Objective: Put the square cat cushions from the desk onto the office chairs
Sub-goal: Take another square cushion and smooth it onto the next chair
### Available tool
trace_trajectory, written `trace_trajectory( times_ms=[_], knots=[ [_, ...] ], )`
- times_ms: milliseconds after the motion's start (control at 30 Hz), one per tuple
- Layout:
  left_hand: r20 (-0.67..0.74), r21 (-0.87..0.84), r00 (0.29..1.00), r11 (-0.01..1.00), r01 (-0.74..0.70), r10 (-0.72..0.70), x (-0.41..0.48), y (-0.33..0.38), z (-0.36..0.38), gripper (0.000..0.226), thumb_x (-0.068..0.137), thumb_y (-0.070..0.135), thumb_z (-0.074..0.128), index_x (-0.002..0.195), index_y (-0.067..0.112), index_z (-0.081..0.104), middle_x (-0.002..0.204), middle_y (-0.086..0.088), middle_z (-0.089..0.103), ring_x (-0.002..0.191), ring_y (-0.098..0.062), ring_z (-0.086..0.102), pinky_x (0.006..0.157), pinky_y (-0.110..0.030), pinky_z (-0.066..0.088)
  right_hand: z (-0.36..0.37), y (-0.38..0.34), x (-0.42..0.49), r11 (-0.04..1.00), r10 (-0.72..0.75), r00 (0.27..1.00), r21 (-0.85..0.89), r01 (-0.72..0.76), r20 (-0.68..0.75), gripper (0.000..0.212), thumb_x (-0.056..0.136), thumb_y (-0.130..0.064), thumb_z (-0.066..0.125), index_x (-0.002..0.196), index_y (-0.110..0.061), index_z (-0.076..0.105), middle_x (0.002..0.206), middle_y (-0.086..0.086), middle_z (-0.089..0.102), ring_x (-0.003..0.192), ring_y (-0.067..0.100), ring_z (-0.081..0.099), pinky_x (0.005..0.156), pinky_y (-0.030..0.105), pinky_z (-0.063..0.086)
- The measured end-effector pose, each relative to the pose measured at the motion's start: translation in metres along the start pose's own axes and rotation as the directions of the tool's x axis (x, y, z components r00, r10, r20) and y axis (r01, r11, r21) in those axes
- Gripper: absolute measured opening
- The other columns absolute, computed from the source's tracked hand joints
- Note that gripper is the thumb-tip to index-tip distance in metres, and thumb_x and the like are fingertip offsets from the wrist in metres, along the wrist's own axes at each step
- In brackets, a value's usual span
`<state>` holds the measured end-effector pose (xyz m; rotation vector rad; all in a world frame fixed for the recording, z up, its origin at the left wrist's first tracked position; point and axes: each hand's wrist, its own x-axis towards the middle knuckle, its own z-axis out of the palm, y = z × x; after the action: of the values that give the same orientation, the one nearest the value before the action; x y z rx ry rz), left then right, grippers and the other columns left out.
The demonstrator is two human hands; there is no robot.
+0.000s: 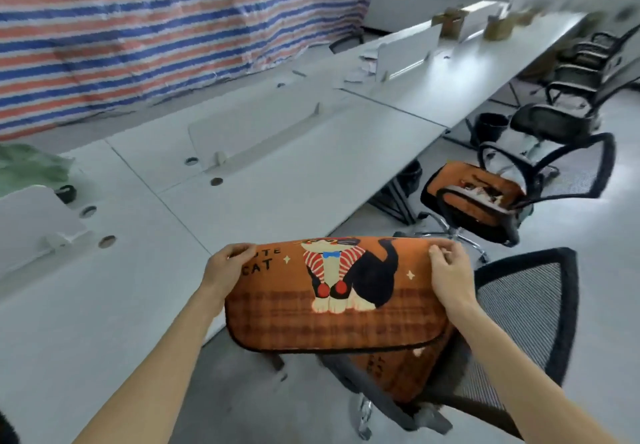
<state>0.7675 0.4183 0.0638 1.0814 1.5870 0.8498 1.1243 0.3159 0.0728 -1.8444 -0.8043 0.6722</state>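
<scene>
A: Left hand (pixel 228 263) pinches the cushion (pixel 329 322) at its far left corner, right hand (pixel 450 272) grips the far right corner!
B: It's held in the air above the near chair (pixel 526 312), just beside the bench (pixel 277 180) edge. A second cushion (pixel 485 190) lies on the next chair (pixel 571 173) along

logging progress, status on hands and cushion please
Hands: left hand and right hand each grip a far corner of the cushion. Cushion in the air above the near chair. Second cushion already on that seat.
</scene>
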Motion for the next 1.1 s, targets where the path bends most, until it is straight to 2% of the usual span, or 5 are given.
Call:
trace_trajectory(
  times_ms=[200, 467, 733, 900, 1100],
  knots=[
    [0.078, 0.017, 0.98, 0.983, -0.184, 0.182, -0.077, 0.056, 0.134, 0.014, 0.091, 0.028, 0.068, 0.099, 0.02, 0.076, 0.104, 0.003, 0.071, 0.101, -0.017, 0.065, 0.09, -0.032, 0.052, -0.171, 0.031, -0.011, 0.997, -0.047, 0.982, 0.058, 0.058, -0.185, 0.011, 0.101, -0.029, 0.055, 0.111, -0.028, 0.059, 0.103, -0.001, 0.062, 0.092, 0.016, 0.059, 0.078, 0.034, 0.044],
    [0.324, 0.079, 0.9, 0.94, -0.332, 0.291, -0.171, 0.14, 0.317, 0.014, 0.091, 0.03, 0.066, 0.095, 0.025, 0.079, 0.101, 0.002, 0.074, 0.096, -0.017, 0.068, 0.088, -0.035, 0.056, -0.374, 0.066, -0.027, 0.999, 0.027, 0.913, 0.041, -0.011, -0.407, 0.017, 0.097, -0.035, 0.059, 0.112, -0.029, 0.064, 0.117, -0.002, 0.061, 0.11, 0.019, 0.057, 0.096, 0.039, 0.047],
    [0.474, 0.063, 0.802, 0.894, -0.444, 0.365, -0.2, 0.2, 0.456, 0.013, 0.091, 0.032, 0.066, 0.09, 0.031, 0.079, 0.102, 0.005, 0.073, 0.099, -0.016, 0.067, 0.092, -0.039, 0.055, -0.485, 0.095, -0.002, 0.993, 0.089, 0.825, 0.119, -0.026, -0.558, 0.018, 0.097, -0.036, 0.06, 0.113, -0.028, 0.064, 0.115, -0.001, 0.06, 0.106, 0.02, 0.058, 0.087, 0.035, 0.045],
    [0.526, 0.078, 0.779, 0.893, -0.444, 0.341, -0.182, 0.215, 0.556, 0.013, 0.09, 0.04, 0.068, 0.096, 0.032, 0.076, 0.109, 0.005, 0.07, 0.103, -0.018, 0.064, 0.094, -0.042, 0.054, -0.532, 0.128, 0.058, 0.992, 0.121, 0.801, 0.104, -0.074, -0.586, 0.014, 0.096, -0.036, 0.06, 0.108, -0.031, 0.064, 0.116, 0.0, 0.062, 0.109, 0.023, 0.059, 0.098, 0.047, 0.05],
    [0.547, 0.054, 0.76, 0.891, -0.451, 0.352, -0.129, 0.261, 0.676, 0.023, 0.089, 0.045, 0.069, 0.102, 0.028, 0.076, 0.104, 0.008, 0.069, 0.096, -0.014, 0.064, 0.091, -0.039, 0.054, -0.59, 0.129, 0.178, 0.993, 0.118, 0.802, 0.086, -0.083, -0.586, 0.014, 0.098, -0.029, 0.062, 0.11, -0.025, 0.066, 0.121, 0.005, 0.059, 0.109, 0.02, 0.056, 0.091, 0.034, 0.045]
  ],
)
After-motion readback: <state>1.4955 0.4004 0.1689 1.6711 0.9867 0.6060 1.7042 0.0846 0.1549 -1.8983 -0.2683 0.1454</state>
